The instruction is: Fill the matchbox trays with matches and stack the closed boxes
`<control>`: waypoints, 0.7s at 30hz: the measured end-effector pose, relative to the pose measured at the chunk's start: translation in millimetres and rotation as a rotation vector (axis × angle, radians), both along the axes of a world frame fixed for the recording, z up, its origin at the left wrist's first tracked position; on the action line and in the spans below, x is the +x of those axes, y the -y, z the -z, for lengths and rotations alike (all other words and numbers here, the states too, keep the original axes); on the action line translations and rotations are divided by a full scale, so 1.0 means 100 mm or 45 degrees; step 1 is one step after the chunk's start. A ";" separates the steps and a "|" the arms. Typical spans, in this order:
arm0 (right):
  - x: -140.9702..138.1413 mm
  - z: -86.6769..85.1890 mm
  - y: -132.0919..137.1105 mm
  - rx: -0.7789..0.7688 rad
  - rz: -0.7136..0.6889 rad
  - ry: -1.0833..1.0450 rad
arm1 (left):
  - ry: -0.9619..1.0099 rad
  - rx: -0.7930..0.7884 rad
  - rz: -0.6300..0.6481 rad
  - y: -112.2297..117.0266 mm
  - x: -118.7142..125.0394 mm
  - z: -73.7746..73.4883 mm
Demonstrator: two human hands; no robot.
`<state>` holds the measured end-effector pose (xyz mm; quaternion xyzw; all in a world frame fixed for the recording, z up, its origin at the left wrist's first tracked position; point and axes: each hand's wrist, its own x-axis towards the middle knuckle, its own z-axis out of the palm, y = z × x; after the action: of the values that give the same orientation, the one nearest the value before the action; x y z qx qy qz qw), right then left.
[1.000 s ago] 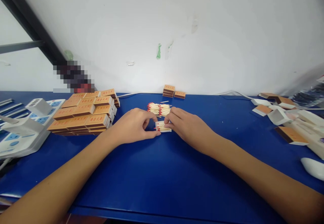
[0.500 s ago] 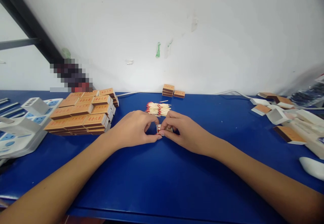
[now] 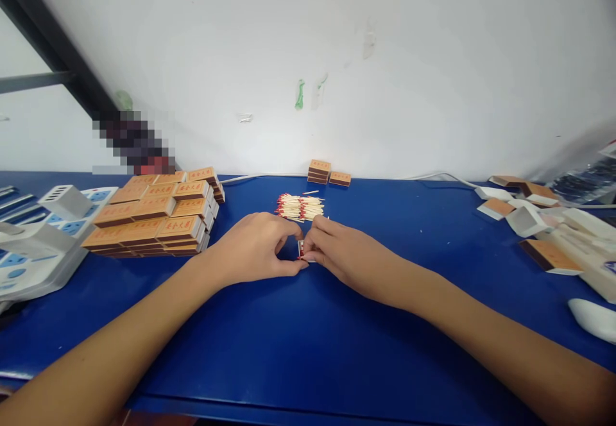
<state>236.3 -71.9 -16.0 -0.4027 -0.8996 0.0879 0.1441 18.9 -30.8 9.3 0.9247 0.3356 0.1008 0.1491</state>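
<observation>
Thumb and forefinger of my left hand (image 3: pixel 255 246) are closed on the near and far sides of a small matchbox tray (image 3: pixel 301 246), at its left end. My right hand (image 3: pixel 351 249) has its fingers pressed together down at the tray and covers most of it. Red match heads show at the tray's left end, by the right fingertips, where the fingers appear to pinch matches. How many is hidden. Just beyond both hands lies a loose pile of matches (image 3: pixel 301 208), red heads mostly to the left, with a single match (image 3: pixel 310 192) behind it.
Stacked matchboxes (image 3: pixel 158 211) stand at left beside a white power strip (image 3: pixel 58 253). By the wall sit a small matchbox stack (image 3: pixel 319 171) and a lone matchbox (image 3: pixel 340 179). Empty sleeves and trays (image 3: pixel 527 221) lie at right, near a white rounded object (image 3: pixel 594 319).
My right hand has shifted slightly down and toward the tray, its fingers now more bunched over it. My left hand stays about where it was on the tray.
</observation>
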 end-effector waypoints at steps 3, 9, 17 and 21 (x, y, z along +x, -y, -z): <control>0.05 -0.04 0.00 0.019 0.064 -0.027 | -0.018 0.024 -0.003 -0.01 -0.01 0.00; 0.32 -0.09 -0.15 -0.087 0.106 -0.186 | -0.047 0.005 -0.042 -0.02 -0.02 -0.03; 0.57 0.02 -0.41 -0.236 0.204 -0.129 | -0.047 0.011 -0.026 -0.05 -0.05 -0.02; 0.49 0.09 -0.42 -0.190 0.230 -0.183 | -0.044 0.008 -0.017 -0.04 -0.04 -0.03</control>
<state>285.7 -30.3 -24.9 -0.4843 -0.8381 0.1698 0.1850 14.6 -27.0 12.4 0.9246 0.3438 0.0867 0.1395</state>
